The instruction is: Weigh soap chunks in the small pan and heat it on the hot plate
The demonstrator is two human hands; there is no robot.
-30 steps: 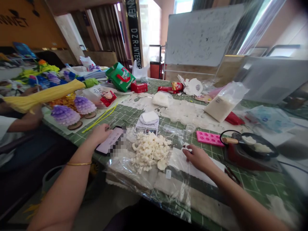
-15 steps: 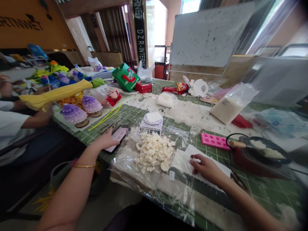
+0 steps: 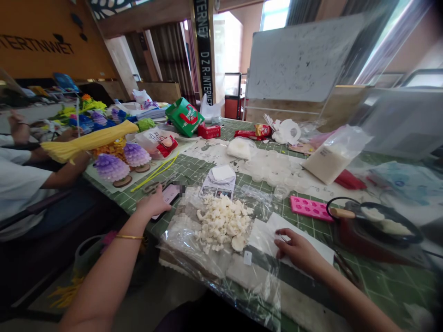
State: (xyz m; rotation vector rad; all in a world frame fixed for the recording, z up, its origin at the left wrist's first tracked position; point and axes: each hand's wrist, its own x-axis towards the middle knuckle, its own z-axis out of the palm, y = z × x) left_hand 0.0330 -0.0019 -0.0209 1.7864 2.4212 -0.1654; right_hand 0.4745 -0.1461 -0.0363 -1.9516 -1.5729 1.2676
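Observation:
My left hand [image 3: 154, 204] lies over the left side of a phone [image 3: 170, 193], with index finger and thumb spread apart; the other fingers are hidden. A pair of scissors [image 3: 151, 186] is just beyond it. With bent fingers pinched together, my right hand [image 3: 292, 246] hovers at a white paper sheet [image 3: 265, 233], gripping a thin dark piece I cannot make out. Between my hands, a heap of cream-white chunks [image 3: 224, 221] rests on clear plastic film [image 3: 187, 249]. Behind the heap stands a small white scale [image 3: 218, 179] with a white block on top.
To the right are a pink mould [image 3: 309, 208] and a black pan [image 3: 389, 221] holding white lumps on a red-brown stove. A bag of white granules [image 3: 327, 161] stands behind. At left, a co-worker's arm [image 3: 65, 170] is beside purple flowers [image 3: 112, 167].
The whole view has shifted slightly right and down. My left hand stays at the phone, whose displayed digits have changed. My right hand keeps its pinch near the paper.

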